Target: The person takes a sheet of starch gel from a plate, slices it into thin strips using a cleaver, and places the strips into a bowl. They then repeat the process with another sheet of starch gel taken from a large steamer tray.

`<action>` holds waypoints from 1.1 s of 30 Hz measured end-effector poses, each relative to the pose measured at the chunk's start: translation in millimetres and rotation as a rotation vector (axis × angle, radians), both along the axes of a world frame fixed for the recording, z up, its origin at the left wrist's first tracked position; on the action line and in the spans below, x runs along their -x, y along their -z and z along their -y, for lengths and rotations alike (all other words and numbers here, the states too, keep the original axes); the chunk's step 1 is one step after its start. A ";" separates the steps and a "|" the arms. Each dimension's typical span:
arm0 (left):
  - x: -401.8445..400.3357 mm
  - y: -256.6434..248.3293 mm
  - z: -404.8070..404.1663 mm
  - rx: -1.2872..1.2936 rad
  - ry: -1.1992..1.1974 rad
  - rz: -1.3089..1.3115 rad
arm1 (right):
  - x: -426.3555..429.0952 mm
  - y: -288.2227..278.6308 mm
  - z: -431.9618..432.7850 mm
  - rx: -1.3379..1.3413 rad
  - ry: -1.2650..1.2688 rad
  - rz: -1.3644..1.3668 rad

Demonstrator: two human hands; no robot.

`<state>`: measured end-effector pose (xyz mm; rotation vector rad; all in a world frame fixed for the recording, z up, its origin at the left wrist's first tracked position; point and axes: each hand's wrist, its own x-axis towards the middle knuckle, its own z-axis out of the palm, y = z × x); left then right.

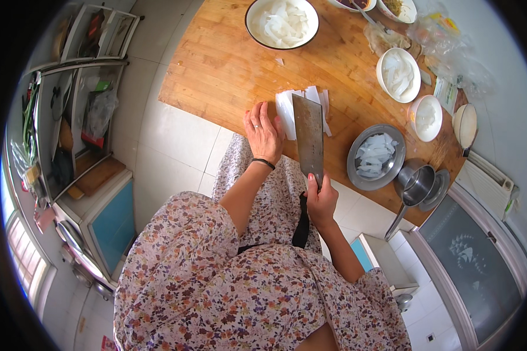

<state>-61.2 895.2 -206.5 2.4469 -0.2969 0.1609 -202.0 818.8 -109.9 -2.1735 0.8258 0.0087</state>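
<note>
My right hand (322, 199) grips the handle of a cleaver (308, 134), whose broad blade lies over white, translucent strips of a jelly-like food (285, 115) on the wooden table (228, 66). The strips show on both sides of the blade; the part beneath it is hidden. My left hand (264, 134), with a ring and a dark wristband, rests at the table's near edge just left of the strips. Its thumb is beside the leftmost strip, and whether it touches is unclear. The fingers are extended, holding nothing.
A large bowl of white strips (282, 24) stands at the back. On the right are a metal dish of pale pieces (376, 157), smaller bowls (398, 75), a metal ladle (415, 186) and plastic bags (456, 52). A shelf rack (85, 61) stands at the left.
</note>
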 end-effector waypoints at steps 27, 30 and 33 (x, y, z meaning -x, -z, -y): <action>3.7 -39.7 0.3 1.712 0.047 -1.769 | -7.2 -45.4 75.2 -0.934 0.440 -0.128; 0.7 -41.0 -7.4 1.562 -0.024 -1.694 | -5.5 -44.8 76.7 -0.917 0.441 -0.107; -6.7 -42.9 -13.1 1.432 -0.055 -1.631 | -0.1 -43.7 84.2 -0.837 0.456 -0.072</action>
